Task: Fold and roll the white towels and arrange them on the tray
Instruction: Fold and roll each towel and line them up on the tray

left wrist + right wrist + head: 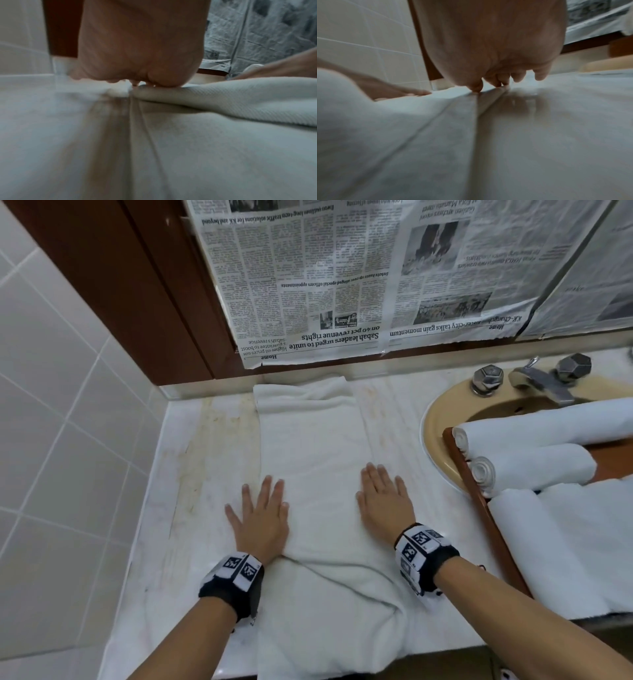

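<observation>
The left hand (262,518) lies flat with fingers spread, straddling the left edge of the folded white towel (315,460) on the marble counter (191,460). The right hand (383,501) presses its right edge the same way — fingers straight. Right of the towel, two rolled towels (534,450) sit on the wooden tray (479,508).

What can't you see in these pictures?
- Tray, head view: mostly covered by rolled towels and cut off by the right edge.
- Left hand fingertips, left wrist view: hidden behind the palm.
- Newspaper small print, head view: too small.
</observation>
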Action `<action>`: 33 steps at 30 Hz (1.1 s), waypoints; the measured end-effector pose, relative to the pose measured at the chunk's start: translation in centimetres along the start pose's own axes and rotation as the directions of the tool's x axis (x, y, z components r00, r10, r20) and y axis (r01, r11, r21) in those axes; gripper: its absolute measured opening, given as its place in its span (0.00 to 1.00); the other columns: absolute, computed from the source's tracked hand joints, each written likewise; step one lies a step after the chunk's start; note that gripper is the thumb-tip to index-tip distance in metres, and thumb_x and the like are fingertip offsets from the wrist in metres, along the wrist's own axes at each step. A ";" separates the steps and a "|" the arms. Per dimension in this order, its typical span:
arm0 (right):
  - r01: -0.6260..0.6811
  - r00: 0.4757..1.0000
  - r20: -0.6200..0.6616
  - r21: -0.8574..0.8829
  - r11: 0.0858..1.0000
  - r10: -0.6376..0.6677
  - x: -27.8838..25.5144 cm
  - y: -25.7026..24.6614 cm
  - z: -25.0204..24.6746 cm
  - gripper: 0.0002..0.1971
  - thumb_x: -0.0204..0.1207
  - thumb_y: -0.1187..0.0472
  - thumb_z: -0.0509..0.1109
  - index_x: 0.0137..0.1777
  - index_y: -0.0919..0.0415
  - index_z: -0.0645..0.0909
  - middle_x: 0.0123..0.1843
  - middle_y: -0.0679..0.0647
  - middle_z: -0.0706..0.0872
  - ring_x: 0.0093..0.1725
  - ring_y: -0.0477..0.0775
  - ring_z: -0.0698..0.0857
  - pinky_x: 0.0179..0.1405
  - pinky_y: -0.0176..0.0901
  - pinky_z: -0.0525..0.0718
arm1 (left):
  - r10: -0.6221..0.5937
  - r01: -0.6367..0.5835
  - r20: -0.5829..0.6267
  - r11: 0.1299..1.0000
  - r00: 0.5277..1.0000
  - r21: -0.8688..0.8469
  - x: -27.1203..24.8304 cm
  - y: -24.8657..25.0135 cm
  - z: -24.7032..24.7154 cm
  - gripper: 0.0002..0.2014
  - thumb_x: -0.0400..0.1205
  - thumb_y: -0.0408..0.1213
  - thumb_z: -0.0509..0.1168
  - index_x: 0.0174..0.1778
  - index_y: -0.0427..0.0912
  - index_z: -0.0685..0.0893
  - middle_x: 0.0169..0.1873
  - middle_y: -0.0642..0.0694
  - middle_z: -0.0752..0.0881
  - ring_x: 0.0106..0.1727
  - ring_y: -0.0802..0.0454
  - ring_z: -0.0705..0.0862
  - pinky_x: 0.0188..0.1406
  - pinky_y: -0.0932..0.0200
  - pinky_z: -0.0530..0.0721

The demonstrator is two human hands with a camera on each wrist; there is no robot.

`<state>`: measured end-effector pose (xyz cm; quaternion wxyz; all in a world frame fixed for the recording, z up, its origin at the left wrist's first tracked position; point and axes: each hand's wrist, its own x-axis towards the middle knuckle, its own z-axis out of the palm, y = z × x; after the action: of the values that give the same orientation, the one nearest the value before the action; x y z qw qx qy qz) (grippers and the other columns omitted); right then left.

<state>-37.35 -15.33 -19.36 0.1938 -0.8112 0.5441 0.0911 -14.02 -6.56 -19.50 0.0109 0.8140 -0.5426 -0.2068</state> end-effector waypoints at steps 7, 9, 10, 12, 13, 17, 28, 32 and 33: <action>0.240 0.970 0.039 -0.059 0.969 -0.238 2.1 -3.8 1.0 0.34 0.80 0.40 0.25 0.87 0.47 0.35 0.87 0.41 0.36 0.87 0.49 0.36 0.84 0.58 0.36 | 0.118 -0.118 0.041 0.993 0.992 0.010 2.1 4.2 1.0 0.25 0.91 0.56 0.38 0.85 0.70 0.42 0.86 0.66 0.38 0.87 0.49 0.35 0.81 0.26 0.37; 0.136 0.990 0.030 -0.056 0.989 -0.134 2.8 -2.1 0.4 0.29 0.89 0.45 0.35 0.87 0.48 0.35 0.87 0.41 0.34 0.87 0.50 0.36 0.85 0.57 0.38 | 0.058 -0.058 0.053 0.998 0.997 0.005 2.2 2.8 0.4 0.25 0.90 0.57 0.38 0.84 0.72 0.41 0.85 0.67 0.37 0.87 0.48 0.35 0.81 0.26 0.37; 0.080 0.997 0.022 -0.038 0.996 -0.079 2.8 -1.0 0.1 0.28 0.90 0.47 0.38 0.87 0.48 0.36 0.87 0.41 0.34 0.87 0.50 0.37 0.85 0.57 0.40 | 0.022 -0.021 0.060 1.000 0.998 -0.011 2.0 1.9 0.0 0.25 0.90 0.57 0.38 0.84 0.72 0.41 0.85 0.67 0.37 0.88 0.47 0.36 0.81 0.26 0.37; 0.003 1.000 0.001 -0.007 1.000 -0.003 1.9 0.8 -0.3 0.28 0.90 0.50 0.40 0.88 0.49 0.37 0.88 0.42 0.35 0.87 0.52 0.39 0.85 0.58 0.43 | -0.029 0.032 0.059 0.998 0.998 -0.052 1.1 0.0 -0.5 0.26 0.90 0.56 0.40 0.85 0.71 0.41 0.86 0.66 0.38 0.88 0.45 0.37 0.81 0.26 0.38; -0.013 1.000 -0.013 0.017 1.000 0.014 1.0 1.4 -0.2 0.28 0.90 0.50 0.40 0.88 0.50 0.39 0.88 0.42 0.36 0.88 0.53 0.40 0.85 0.58 0.45 | -0.026 0.029 0.060 0.998 0.998 -0.055 0.3 -0.8 -0.6 0.26 0.90 0.56 0.40 0.85 0.70 0.42 0.86 0.65 0.38 0.88 0.44 0.38 0.81 0.25 0.39; 0.078 0.996 -0.048 0.100 0.992 -0.074 -4.6 0.2 1.4 0.31 0.87 0.42 0.37 0.88 0.50 0.44 0.88 0.41 0.42 0.87 0.50 0.42 0.84 0.55 0.46 | 0.059 -0.055 0.089 0.998 0.994 -0.044 -3.3 -1.9 0.5 0.26 0.90 0.55 0.41 0.86 0.68 0.43 0.86 0.64 0.39 0.88 0.46 0.36 0.80 0.25 0.39; 0.117 0.992 -0.052 0.003 0.993 -0.117 -4.4 -1.6 3.2 0.44 0.72 0.37 0.25 0.88 0.53 0.41 0.88 0.46 0.38 0.87 0.48 0.40 0.84 0.50 0.44 | 0.112 -0.111 0.086 0.994 0.990 -0.018 -3.0 -0.8 2.3 0.29 0.89 0.59 0.38 0.86 0.64 0.35 0.84 0.60 0.29 0.86 0.48 0.29 0.80 0.27 0.33; 0.102 0.994 -0.039 -0.003 0.995 -0.102 -1.1 -0.6 1.5 0.46 0.69 0.36 0.25 0.88 0.55 0.41 0.89 0.49 0.39 0.87 0.49 0.41 0.84 0.51 0.43 | 0.070 -0.069 0.083 0.997 0.994 -0.014 -0.5 1.3 2.0 0.29 0.89 0.57 0.37 0.85 0.63 0.33 0.84 0.58 0.27 0.86 0.47 0.29 0.77 0.23 0.31; 0.104 0.994 -0.028 -0.005 0.995 -0.104 -0.2 -0.4 1.0 0.47 0.68 0.36 0.25 0.88 0.55 0.41 0.89 0.49 0.38 0.87 0.49 0.40 0.84 0.51 0.43 | 0.066 -0.066 0.072 0.998 0.995 0.002 0.2 1.7 1.9 0.29 0.89 0.57 0.36 0.86 0.61 0.33 0.84 0.57 0.28 0.86 0.46 0.29 0.78 0.25 0.30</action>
<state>-37.00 -14.63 -20.15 0.1889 -0.8400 0.5037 0.0703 -16.13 -7.07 -20.87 -0.0032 0.7878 -0.5697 -0.2342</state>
